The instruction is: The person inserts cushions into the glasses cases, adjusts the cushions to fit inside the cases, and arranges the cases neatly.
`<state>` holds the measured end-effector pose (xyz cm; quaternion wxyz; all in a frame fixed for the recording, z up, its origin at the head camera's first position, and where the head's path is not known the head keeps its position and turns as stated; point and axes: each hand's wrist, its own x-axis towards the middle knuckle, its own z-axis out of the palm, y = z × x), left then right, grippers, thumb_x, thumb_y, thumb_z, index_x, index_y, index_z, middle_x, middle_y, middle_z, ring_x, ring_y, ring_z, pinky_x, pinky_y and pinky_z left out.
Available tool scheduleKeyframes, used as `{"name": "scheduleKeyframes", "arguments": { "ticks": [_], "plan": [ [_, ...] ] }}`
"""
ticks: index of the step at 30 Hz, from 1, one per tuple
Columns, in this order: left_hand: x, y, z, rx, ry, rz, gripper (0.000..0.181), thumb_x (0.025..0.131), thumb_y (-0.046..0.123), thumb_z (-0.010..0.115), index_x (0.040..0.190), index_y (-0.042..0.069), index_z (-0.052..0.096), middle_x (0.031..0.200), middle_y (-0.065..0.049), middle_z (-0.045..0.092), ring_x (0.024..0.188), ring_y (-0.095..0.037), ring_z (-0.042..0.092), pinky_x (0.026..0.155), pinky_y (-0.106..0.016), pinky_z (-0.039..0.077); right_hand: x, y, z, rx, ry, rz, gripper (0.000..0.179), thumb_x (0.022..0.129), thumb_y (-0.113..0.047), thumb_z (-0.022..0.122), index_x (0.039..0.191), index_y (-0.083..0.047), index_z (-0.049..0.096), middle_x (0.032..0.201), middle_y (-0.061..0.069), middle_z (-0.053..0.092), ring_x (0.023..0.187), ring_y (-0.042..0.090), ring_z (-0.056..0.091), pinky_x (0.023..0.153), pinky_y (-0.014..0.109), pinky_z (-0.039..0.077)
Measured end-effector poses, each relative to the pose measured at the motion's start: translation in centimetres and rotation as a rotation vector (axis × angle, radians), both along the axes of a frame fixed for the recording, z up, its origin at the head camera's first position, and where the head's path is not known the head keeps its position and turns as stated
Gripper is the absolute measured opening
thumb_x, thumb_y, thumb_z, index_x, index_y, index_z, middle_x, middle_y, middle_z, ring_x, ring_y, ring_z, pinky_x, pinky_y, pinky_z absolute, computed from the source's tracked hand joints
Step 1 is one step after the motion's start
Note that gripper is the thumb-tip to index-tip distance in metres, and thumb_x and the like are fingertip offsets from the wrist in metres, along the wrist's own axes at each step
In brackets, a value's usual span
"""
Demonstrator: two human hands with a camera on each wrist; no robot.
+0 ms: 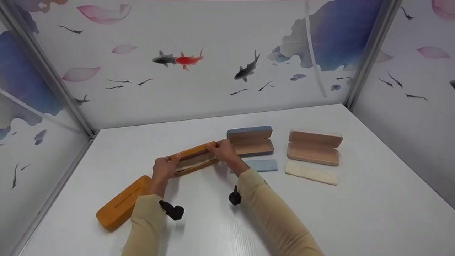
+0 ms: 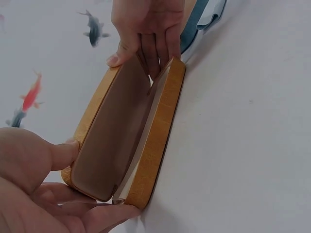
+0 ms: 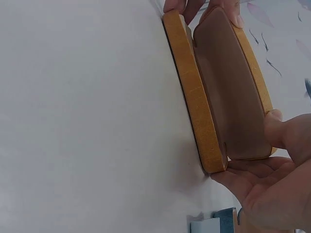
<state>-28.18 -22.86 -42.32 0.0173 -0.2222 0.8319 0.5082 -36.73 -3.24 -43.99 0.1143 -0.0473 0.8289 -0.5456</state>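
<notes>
An orange-brown glasses case (image 1: 197, 167) stands with its lid raised, its brown lining (image 2: 114, 131) showing in both wrist views. My left hand (image 1: 165, 169) grips its left end, the thumb on the lid's edge and the fingers at the base. At the other end my right hand (image 1: 224, 151) holds it likewise, its thumb pressing the lid rim. A pale folded cloth (image 1: 195, 163) lies inside the base. Left of the hands, a closed orange glasses case (image 1: 122, 202) with dark lettering lies on the table beside my left forearm.
Right of my hands sit an open blue glasses case (image 1: 250, 149) and an open pale beige-lined case (image 1: 314, 151). In front of them lie a light blue cloth (image 1: 263, 165) and a cream cloth (image 1: 311, 173). Patterned panels (image 1: 213, 92) wall the white table (image 1: 213, 220).
</notes>
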Motion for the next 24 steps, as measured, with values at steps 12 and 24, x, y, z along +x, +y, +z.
{"name": "scheduleKeyframes", "arguments": {
  "ticks": [12, 24],
  "plan": [
    [0.7, -0.4, -0.6, -0.032, -0.001, -0.033, 0.067, 0.106, 0.034, 0.047, 0.150, -0.013, 0.029, 0.155, -0.031, 0.036, 0.137, -0.037, 0.043, 0.118, -0.049, 0.037, 0.7, -0.5, -0.7, 0.022, 0.047, 0.053, 0.039, 0.102, -0.037, 0.058, 0.119, -0.002, 0.064, 0.101, 0.005, 0.058, 0.095, 0.018, 0.053, 0.082, 0.028, 0.046],
    [0.4, 0.5, -1.1, -0.019, 0.045, -0.021, 0.045, 0.104, 0.027, 0.054, 0.133, -0.008, 0.054, 0.123, -0.019, 0.056, 0.106, -0.027, 0.048, 0.084, -0.031, 0.041, 0.3, 1.0, -1.4, -0.028, 0.044, 0.085, 0.043, 0.099, -0.027, 0.064, 0.135, -0.003, 0.060, 0.121, 0.009, 0.066, 0.103, 0.020, 0.057, 0.095, 0.030, 0.051]
  ]
}}
